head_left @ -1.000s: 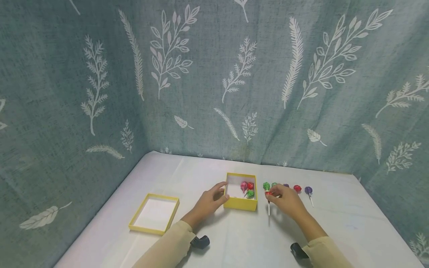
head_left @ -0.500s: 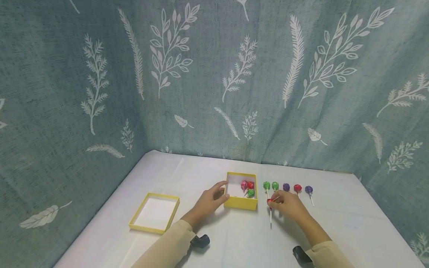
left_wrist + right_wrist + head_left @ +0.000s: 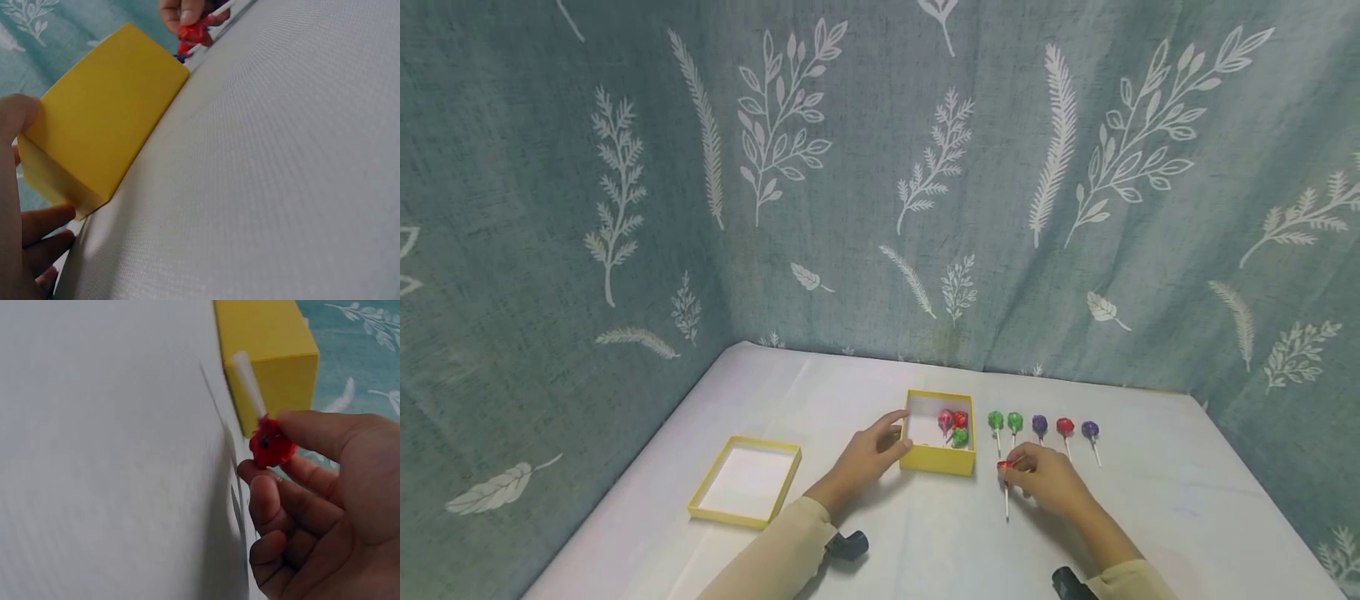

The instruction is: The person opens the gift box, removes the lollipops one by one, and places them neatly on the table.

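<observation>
My left hand (image 3: 867, 454) holds the left side of an open yellow box (image 3: 937, 458), its thumb at the front corner. In the left wrist view, fingers (image 3: 53, 222) touch the low side wall of the box. Inside lie a pink lollipop (image 3: 945, 418), a red one and a green lollipop (image 3: 959, 437). My right hand (image 3: 1048, 479) pinches a red lollipop (image 3: 272, 445) by its wrapped head between thumb and fingertips. Its white stick (image 3: 1007, 504) points toward me in the head view. The hand is right of the box, in front of the lollipop row.
Behind the right hand stretches a row of two green lollipops (image 3: 996, 419), a purple lollipop (image 3: 1039, 424), a red one and another purple lollipop (image 3: 1090, 429). A yellow-rimmed lid (image 3: 744, 521) lies left on the white table (image 3: 925, 542). Patterned curtains (image 3: 850, 167) enclose the back and left.
My right hand has drawn the red lollipop toward me, away from the row, uncovering the lollipops behind it. The left hand and the box have stayed in place.
</observation>
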Available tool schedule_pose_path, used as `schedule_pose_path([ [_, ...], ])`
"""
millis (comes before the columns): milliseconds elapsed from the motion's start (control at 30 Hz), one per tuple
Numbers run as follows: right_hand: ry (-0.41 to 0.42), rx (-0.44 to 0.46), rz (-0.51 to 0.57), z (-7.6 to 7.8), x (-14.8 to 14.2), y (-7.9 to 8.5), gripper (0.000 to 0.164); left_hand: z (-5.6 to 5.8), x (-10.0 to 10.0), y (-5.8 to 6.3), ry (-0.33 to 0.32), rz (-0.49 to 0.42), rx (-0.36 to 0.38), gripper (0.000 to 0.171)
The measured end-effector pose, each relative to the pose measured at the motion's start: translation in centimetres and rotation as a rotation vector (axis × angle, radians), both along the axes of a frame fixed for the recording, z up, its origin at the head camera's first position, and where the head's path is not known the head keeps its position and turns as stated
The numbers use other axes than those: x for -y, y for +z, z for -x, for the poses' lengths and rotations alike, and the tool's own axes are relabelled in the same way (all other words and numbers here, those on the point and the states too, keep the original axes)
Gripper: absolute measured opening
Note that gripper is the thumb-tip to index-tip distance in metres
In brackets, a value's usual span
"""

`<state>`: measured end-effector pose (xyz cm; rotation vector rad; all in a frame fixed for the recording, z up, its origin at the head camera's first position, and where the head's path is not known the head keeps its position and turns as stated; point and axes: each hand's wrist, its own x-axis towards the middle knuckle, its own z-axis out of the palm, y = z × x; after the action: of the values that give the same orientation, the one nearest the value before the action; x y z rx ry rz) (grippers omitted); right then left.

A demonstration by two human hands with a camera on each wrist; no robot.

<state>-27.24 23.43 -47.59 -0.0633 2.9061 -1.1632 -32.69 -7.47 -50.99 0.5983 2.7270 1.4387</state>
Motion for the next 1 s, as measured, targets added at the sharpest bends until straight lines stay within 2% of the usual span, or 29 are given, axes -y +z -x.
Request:
schedule_pose_path([
  [200, -0.015, -0.016, -0.005, -0.3, 0.1, -0.5, 0.018, -0.2, 0.0, -0.2, -0.008, -0.009, -0.002, 0.054],
  [400, -0.013, -0.072, -0.023, -0.3, 0.0, -1.0, 0.012, -0.2, 0.0, 0.0, -0.003, -0.005, 0.01, 0.054],
  [567, 0.029, -0.098, -0.063, -0.2, 0.0, -1.1, 0.019, -0.2, 0.0, 0.1, -0.004, -0.004, 0.008, 0.054],
  [667, 0.051, -0.091, -0.098, -0.1, 0.0, -1.2, 0.02, -0.1, 0.0, 0.1, -0.007, -0.009, 0.003, 0.053],
  [1000, 0.06, -0.026, -0.085, -0.2, -0.1, -0.8, 0.018, -0.2, -0.1, 0.2, -0.008, -0.013, -0.009, 0.053],
])
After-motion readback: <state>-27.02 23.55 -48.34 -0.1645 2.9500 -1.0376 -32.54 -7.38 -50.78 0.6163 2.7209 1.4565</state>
